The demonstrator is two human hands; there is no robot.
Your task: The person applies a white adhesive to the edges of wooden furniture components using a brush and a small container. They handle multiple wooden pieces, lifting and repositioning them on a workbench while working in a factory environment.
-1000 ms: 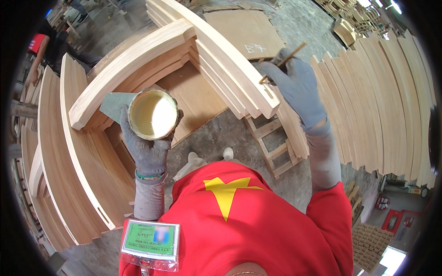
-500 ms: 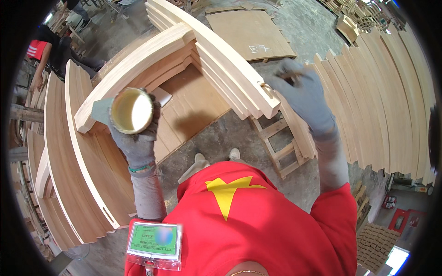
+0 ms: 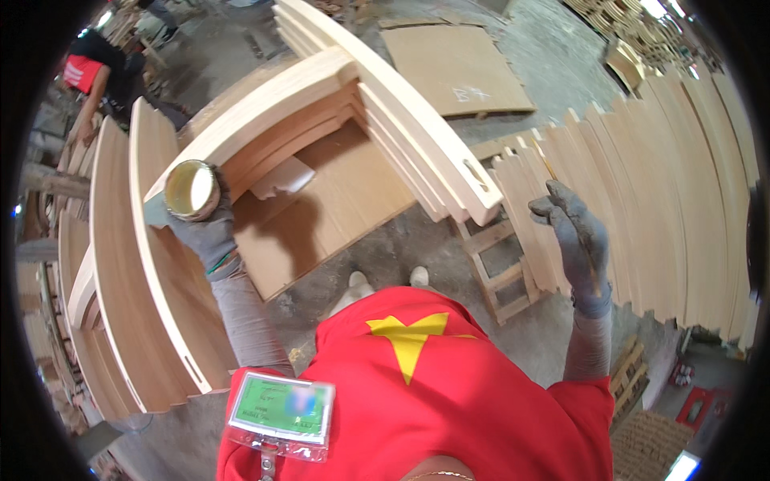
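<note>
My left hand [image 3: 205,232], in a grey glove, grips a small round can [image 3: 172,192] with pale, whitish stuff inside. A grey-green flap beside the can sits over the end of a curved wooden piece. My right hand [image 3: 579,232], also gloved, is closed around a thin stick [image 3: 546,160] that pokes out beyond the fingers; whether its tip is a brush I cannot tell. To the left of that hand, apart from it, lies the end of a long pale wooden rail [image 3: 425,120] with a slot [image 3: 476,171] cut in it. A curved wooden piece [image 3: 265,96] meets this rail at its far part.
Below the rails lies a cardboard sheet [image 3: 353,204]. Long boards [image 3: 642,192] are laid side by side on the right, near a wooden pallet [image 3: 501,276]. Curved panels [image 3: 112,264] stand at left. A co-worker [image 3: 95,76] bends over at the far left.
My right hand has drawn away from the slotted rail end, rightward and nearer to me, with the stick. My left hand has shifted left with the can. The whole view has moved slightly.
</note>
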